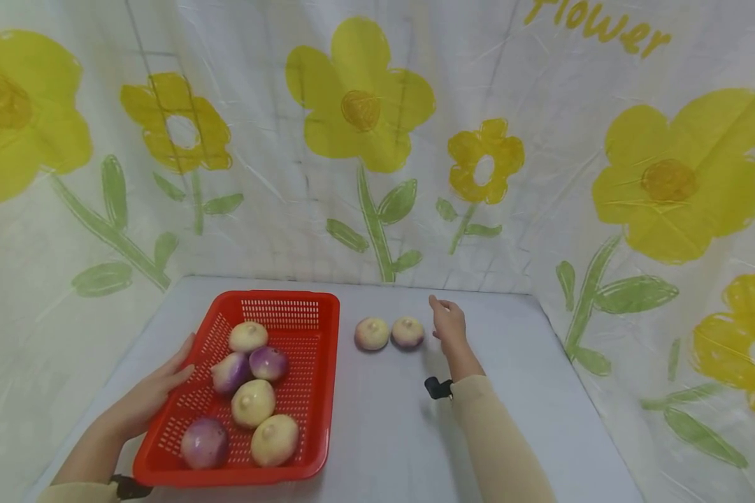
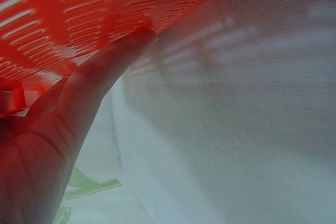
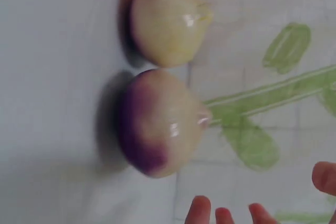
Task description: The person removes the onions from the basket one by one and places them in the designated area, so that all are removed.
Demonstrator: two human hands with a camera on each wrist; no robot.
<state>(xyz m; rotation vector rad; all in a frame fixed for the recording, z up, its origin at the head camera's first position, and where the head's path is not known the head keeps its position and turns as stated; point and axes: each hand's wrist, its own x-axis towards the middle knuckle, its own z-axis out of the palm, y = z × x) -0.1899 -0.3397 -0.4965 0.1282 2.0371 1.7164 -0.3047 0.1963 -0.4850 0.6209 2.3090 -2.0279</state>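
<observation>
A red plastic basket (image 1: 327, 391) on the left of the table holds several purple-and-cream turnips (image 1: 254, 404). My left hand (image 1: 141, 402) holds its left side, the thumb at the rim; in the left wrist view, straight fingers (image 2: 105, 72) lie along the slotted outer wall. Right of the basket, two turnips sit side by side, a left one (image 1: 372, 334) and a right one (image 1: 407, 332) with a purple underside. Just right of this pair, my right hand (image 1: 449, 325) is raised with loosely bent fingers and holds nothing. Its fingertips (image 3: 199, 211) show apart from both turnips.
The white table (image 1: 509, 419) reaches back to a hanging curtain (image 1: 258, 230) printed with yellow flowers. Right of the pair lies bare tabletop under the right forearm (image 1: 493, 433). A black wrist strap (image 1: 438, 388) shows at the right cuff.
</observation>
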